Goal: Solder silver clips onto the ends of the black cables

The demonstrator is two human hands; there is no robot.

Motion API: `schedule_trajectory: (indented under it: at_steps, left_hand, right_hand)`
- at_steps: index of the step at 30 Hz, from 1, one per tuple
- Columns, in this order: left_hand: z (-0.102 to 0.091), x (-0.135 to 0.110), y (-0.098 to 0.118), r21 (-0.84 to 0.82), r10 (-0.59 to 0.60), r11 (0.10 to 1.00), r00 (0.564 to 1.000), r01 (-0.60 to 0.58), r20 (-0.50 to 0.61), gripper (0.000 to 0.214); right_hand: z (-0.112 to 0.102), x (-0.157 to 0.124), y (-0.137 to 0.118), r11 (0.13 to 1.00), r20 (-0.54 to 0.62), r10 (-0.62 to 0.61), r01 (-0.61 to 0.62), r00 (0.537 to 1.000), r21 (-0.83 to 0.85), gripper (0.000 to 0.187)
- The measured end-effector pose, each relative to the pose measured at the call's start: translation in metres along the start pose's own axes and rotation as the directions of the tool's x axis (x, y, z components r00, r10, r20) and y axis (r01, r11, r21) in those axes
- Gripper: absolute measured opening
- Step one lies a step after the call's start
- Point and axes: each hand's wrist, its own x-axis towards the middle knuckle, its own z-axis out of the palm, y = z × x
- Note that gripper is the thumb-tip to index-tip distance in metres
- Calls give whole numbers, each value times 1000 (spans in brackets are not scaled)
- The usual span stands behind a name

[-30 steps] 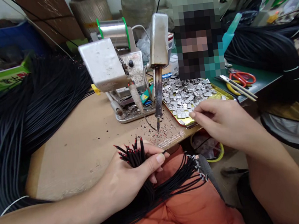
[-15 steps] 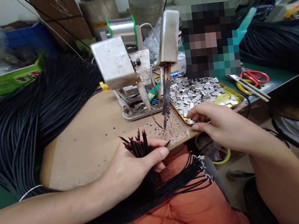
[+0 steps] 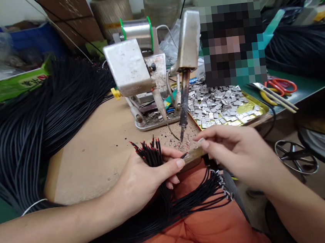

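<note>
A bundle of black cables (image 3: 151, 155) with red-tipped wire ends stands in the grip of my left hand (image 3: 156, 172). One cable end pokes out between its thumb and forefinger, toward the right. My right hand (image 3: 235, 148) pinches a small silvery metal piece (image 3: 201, 140) between thumb and fingertips, just right of that cable end and apart from it. Above both hands, a soldering iron (image 3: 182, 111) points down at the board, with a thin solder feed tube (image 3: 171, 130) curving toward its tip. Finished-looking cable ends with metal pieces (image 3: 223, 186) lie across my lap.
A yellow tray (image 3: 254, 108) of many small metal pieces sits at the right, near red-handled scissors (image 3: 282, 85). A solder spool (image 3: 137, 33) is mounted behind the machine. Loose black cables (image 3: 69, 96) heap at the left. Another person sits opposite.
My right hand has left the tray's edge and come left and down toward my left hand, carrying a small metal piece. The left hand stays almost where it was.
</note>
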Motion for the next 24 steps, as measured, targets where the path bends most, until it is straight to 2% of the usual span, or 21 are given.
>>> schedule_trajectory:
  at_steps: [2,8,14,21,24]
  left_hand:
    - [0,0,0,10,5,1000,1000,-5,-6,25]
    - [0,0,1,42,42,998,998,-43,36,19]
    - [0,-1,2,91,61,994,998,-63,24,17]
    - [-2,0,1,94,88,991,995,-93,55,15]
    - [-2,0,1,67,88,993,994,-93,66,16]
  right_hand:
    - [11,-2,0,998,65,34,-38,997,58,20]
    - [20,0,1,941,263,146,-216,954,262,6]
    - [18,-3,-1,915,256,218,-288,942,284,11]
    - [18,-3,-1,918,236,159,-232,959,322,9]
    - [17,-2,-2,902,255,165,-250,953,353,10]
